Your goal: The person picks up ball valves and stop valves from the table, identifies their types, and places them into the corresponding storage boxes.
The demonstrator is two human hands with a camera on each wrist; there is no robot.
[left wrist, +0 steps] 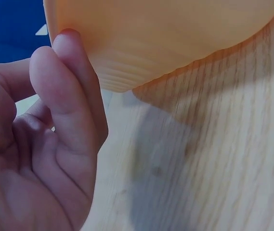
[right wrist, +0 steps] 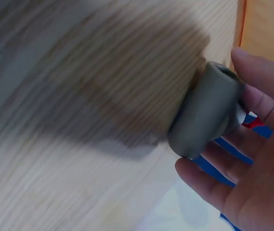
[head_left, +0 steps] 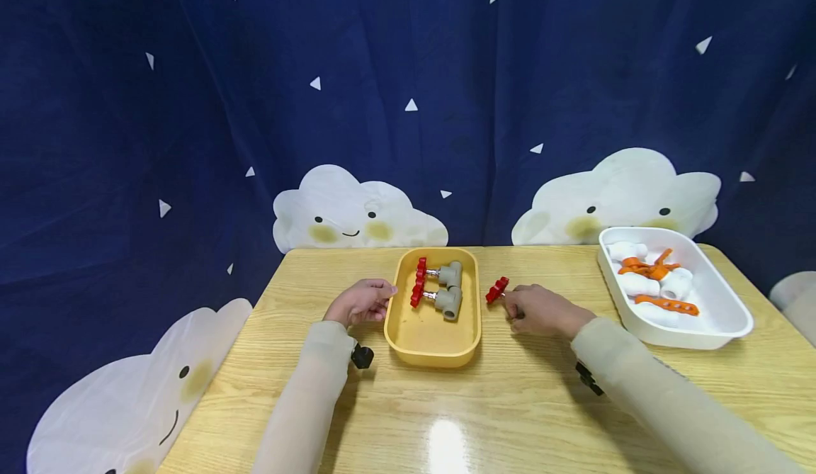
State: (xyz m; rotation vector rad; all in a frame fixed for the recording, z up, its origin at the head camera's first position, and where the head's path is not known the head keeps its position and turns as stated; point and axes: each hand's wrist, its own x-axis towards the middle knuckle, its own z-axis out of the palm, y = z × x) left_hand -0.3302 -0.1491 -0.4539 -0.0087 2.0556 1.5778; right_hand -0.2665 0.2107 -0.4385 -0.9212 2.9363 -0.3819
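My left hand (head_left: 365,302) is at the left rim of a yellow plastic bin (head_left: 433,358), pinching it with the fingertips. In the left wrist view, fingers (left wrist: 64,86) press on the bin's outer wall close to the rim. Inside the bin lie two grey pipe valves (head_left: 449,302) with red handwheels, side by side, the wheels pointing left. Just right of the bin, my right hand (head_left: 538,311) holds another valve by its grey body (right wrist: 206,110), low over the table. Its red handwheel (head_left: 497,290) sticks out toward the bin.
A white bin (head_left: 720,311) stands at the right of the wooden table (head_left: 395,417), with white pipe fittings (head_left: 640,285) and orange parts (head_left: 669,305) in it. Behind the table hangs a dark blue curtain (head_left: 382,49) with clouds and small white triangles.
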